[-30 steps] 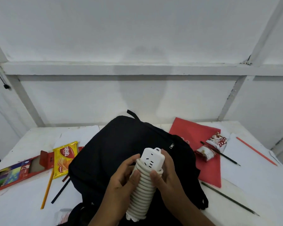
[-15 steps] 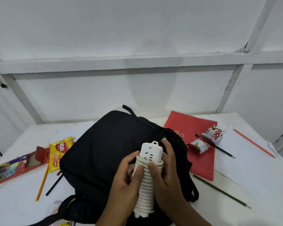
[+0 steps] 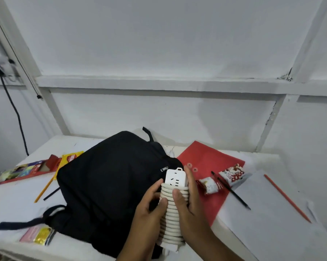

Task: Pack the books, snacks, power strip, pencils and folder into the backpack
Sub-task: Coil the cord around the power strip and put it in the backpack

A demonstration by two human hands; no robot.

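Both my hands hold a white power strip [image 3: 175, 178] upright, its cord wound tightly round its body. My left hand [image 3: 149, 206] grips the coils from the left and my right hand [image 3: 189, 200] from the right, thumbs on the front. The strip hangs over the right side of a black backpack [image 3: 106, 185] that lies closed on the white table. A red folder [image 3: 211, 164] lies right of the backpack with two small snack packs [image 3: 209, 185] [image 3: 232, 174] and a black pencil [image 3: 232, 191] on it.
Left of the backpack lie a coloured pencil box [image 3: 21, 172], a yellow snack pack [image 3: 70, 159] and a yellow pencil [image 3: 44, 189]. A pink and yellow packet [image 3: 38, 235] sits at the front left by the strap. White paper [image 3: 268, 213] with an orange pencil [image 3: 287, 197] covers the right side.
The view has swung left, so the backpack and my hands with the power strip sit further right in frame. Both hands keep their grip on the strip.
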